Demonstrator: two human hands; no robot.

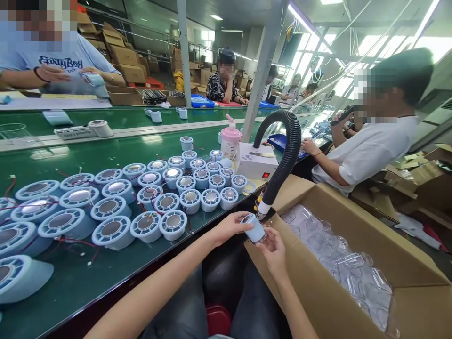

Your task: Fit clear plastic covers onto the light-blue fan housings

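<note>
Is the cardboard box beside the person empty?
No, the cardboard box holds many clear plastic pieces, piled loosely inside it.

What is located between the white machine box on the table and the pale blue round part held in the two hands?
In the head view, the black ribbed hose lies between white machine box and pale blue round part; its nozzle ends just above the part.

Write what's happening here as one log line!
left hand + right hand: hold blue part | under hose nozzle | beside box | more parts on belt

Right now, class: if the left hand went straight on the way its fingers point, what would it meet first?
The left hand points right, so probably the cardboard box edge, just past the blue part it holds; depth is unclear.
</note>
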